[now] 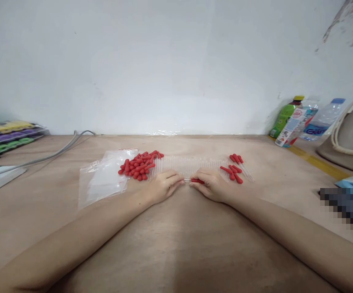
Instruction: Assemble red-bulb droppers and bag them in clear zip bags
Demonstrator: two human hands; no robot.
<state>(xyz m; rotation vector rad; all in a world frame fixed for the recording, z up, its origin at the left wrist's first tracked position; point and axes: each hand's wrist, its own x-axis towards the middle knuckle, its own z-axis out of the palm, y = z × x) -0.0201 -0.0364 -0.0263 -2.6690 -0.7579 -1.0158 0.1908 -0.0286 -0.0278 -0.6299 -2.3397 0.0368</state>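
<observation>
Right grip (212,185) around red bulb (197,180)

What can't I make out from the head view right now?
All in the head view:
Held clear tube: left end hidden by the left hand.
Held red bulb: partly covered by the right hand; tube depth inside unclear.
Row of tubes: too fine to count, partly behind both hands.
Bulb pile: lower bulbs hidden by upper ones.
Beige container: cut by right edge.
Dark item: pixelated.
</observation>
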